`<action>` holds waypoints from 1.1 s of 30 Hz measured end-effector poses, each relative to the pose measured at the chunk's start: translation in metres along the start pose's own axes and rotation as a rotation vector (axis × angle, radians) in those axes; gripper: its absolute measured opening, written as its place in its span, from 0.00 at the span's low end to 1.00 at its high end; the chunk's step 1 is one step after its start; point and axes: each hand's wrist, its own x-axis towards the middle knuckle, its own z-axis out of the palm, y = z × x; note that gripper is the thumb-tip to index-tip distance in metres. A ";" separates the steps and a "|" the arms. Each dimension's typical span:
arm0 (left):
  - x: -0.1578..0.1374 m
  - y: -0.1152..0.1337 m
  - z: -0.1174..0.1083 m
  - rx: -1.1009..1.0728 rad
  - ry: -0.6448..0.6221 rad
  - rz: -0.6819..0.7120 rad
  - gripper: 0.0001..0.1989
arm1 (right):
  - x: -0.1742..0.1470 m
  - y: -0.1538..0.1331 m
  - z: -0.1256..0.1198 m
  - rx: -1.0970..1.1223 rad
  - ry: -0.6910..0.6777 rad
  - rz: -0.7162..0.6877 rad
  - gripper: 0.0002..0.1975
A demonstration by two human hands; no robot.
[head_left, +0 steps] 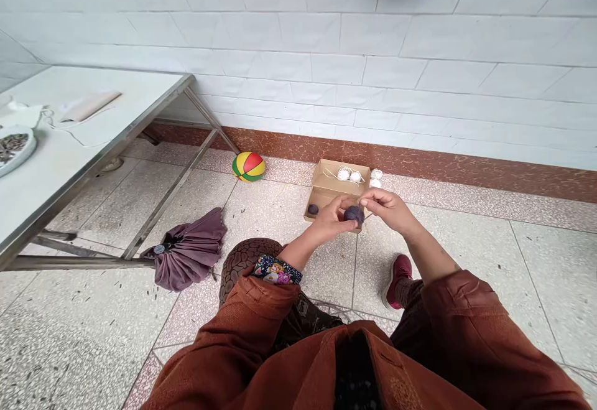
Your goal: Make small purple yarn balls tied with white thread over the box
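Observation:
A dark purple ball of yarn (354, 214) sits in the grip of my left hand (332, 219), whose fingers and thumb curve round its left side. Just to the right, my right hand (383, 207) pinches a thin strand of the yarn above the ball. Below and behind my hands, an open cardboard box (321, 195) lies on the floor. In its near half is a smaller dark ball of yarn (313, 209). Its far half holds white balls of yarn (344, 173) with loose ends. More white balls (375, 175) lie at the box's right side.
A red, yellow and green ball (249, 167) lies near the wall. Left stands a metal-framed table (153, 96) bearing a dish (28, 149) of small dark bits and a cloth-like roll (91, 106). A purple gathered bag (191, 248) is on the floor by its leg.

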 end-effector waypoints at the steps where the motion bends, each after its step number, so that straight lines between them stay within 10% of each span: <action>1: 0.000 0.005 0.002 -0.052 -0.058 -0.005 0.43 | 0.006 0.003 0.000 -0.001 0.050 -0.012 0.15; 9: 0.051 0.045 -0.019 -0.307 -0.064 -0.055 0.23 | 0.035 0.039 0.001 -0.152 0.206 0.056 0.16; 17: 0.091 0.022 -0.042 -0.116 0.226 -0.136 0.15 | 0.045 0.018 0.014 -0.215 -0.186 -0.045 0.13; 23: 0.084 0.020 -0.036 -0.024 -0.029 -0.166 0.18 | 0.066 0.015 -0.013 -0.094 0.071 -0.043 0.12; 29: 0.077 0.030 -0.022 -0.161 -0.192 -0.131 0.41 | 0.063 0.036 -0.024 -0.105 0.197 0.075 0.14; 33: 0.073 0.039 -0.017 -0.289 -0.236 -0.102 0.35 | 0.054 0.045 -0.024 -0.209 0.218 0.181 0.13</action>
